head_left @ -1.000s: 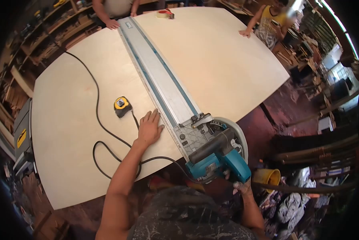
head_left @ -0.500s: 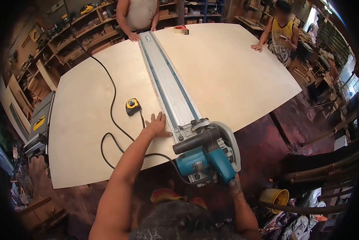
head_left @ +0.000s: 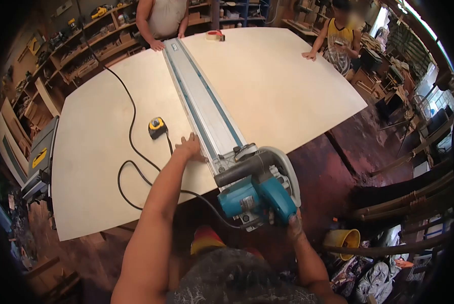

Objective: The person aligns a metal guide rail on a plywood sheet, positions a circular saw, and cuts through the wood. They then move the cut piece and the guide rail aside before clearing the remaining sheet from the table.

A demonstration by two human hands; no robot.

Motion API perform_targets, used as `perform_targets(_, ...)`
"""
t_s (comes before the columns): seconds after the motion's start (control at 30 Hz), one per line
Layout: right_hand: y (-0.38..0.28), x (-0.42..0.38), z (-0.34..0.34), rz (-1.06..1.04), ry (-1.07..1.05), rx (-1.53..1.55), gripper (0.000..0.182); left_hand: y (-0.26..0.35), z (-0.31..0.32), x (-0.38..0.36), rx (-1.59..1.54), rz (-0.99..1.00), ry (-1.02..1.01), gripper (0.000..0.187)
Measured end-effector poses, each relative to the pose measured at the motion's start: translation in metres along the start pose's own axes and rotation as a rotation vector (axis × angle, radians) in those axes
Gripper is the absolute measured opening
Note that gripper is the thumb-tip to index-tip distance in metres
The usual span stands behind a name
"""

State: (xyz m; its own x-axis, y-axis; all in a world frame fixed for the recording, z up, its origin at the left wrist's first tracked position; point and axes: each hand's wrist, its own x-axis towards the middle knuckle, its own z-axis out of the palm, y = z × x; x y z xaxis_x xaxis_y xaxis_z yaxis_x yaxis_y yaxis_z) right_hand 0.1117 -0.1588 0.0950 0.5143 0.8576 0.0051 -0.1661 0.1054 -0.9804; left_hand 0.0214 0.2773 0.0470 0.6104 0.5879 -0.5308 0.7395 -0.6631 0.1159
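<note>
A teal track saw [head_left: 247,196] sits on the near end of a long guide rail [head_left: 202,93], its body reaching past the near edge of the pale plywood sheet [head_left: 277,81]. My right hand [head_left: 295,228] is closed around the saw's rear handle; part of the fingers is hidden behind it. Flat on the sheet, fingers apart, my left hand [head_left: 189,148] presses beside the left edge of the rail. A black and yellow tape measure [head_left: 157,127] lies just beyond that hand. The saw's black cord [head_left: 131,114] loops over the sheet, passing by my left forearm.
At the far edge a person's hand [head_left: 157,45] rests by the rail's far end. Another person's hand [head_left: 309,55] touches the sheet's right side. A tape roll [head_left: 214,35] lies at the back. A yellow bucket [head_left: 342,244] stands lower right; a table saw [head_left: 40,154] stands left.
The whole view has shifted slightly, so the sheet, rail and people appear farther left and a little higher. Both hands keep their places, and the saw shows no clear travel along the rail.
</note>
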Motion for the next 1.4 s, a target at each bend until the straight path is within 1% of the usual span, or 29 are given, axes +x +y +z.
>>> perform_targets(0.07, 0.0, -0.001, 0.001, 0.028, 0.012, 0.066, 0.097, -0.001, -0.006, 0.0, 0.006, -0.004, 0.007, 0.137)
perform_targets(0.27, -0.005, 0.005, 0.002, -0.051, -0.002, -0.028, 0.09, -0.002, -0.003, -0.003, -0.006, 0.003, 0.02, 0.138)
perform_targets(0.37, -0.006, 0.004, 0.006, -0.048, 0.034, -0.034, 0.088, -0.001, -0.002, -0.004, 0.002, -0.001, 0.022, 0.138)
perform_targets(0.57, -0.006, 0.012, 0.007, -0.063, 0.041, -0.07, 0.084, -0.002, -0.002, -0.003, 0.001, -0.004, 0.017, 0.139)
perform_targets(0.67, -0.002, 0.017, 0.004, -0.061, 0.034, -0.086, 0.078, -0.005, 0.002, 0.001, 0.003, 0.003, 0.024, 0.139)
perform_targets(0.87, -0.02, 0.036, 0.017, 0.016, 0.011, -0.105, 0.064, -0.003, 0.001, -0.001, 0.006, 0.0, 0.021, 0.138)
perform_targets(1.07, -0.016, 0.048, 0.016, 0.099, 0.02, -0.121, 0.061, -0.002, 0.0, -0.001, 0.013, -0.002, 0.014, 0.137)
perform_targets(1.17, -0.022, 0.055, 0.022, 0.113, 0.024, -0.116, 0.061, -0.003, 0.002, 0.003, 0.013, -0.002, 0.008, 0.137)
perform_targets(1.27, -0.023, 0.057, 0.022, 0.131, 0.031, -0.097, 0.06, -0.001, 0.002, 0.0, 0.01, 0.007, 0.017, 0.13)
perform_targets(1.37, -0.029, 0.058, 0.025, 0.116, 0.011, -0.11, 0.059, -0.003, 0.004, 0.003, 0.007, 0.005, 0.019, 0.128)
perform_targets(1.4, -0.03, 0.059, 0.025, 0.117, 0.015, -0.097, 0.059, -0.003, 0.004, 0.003, 0.006, 0.002, 0.021, 0.131)
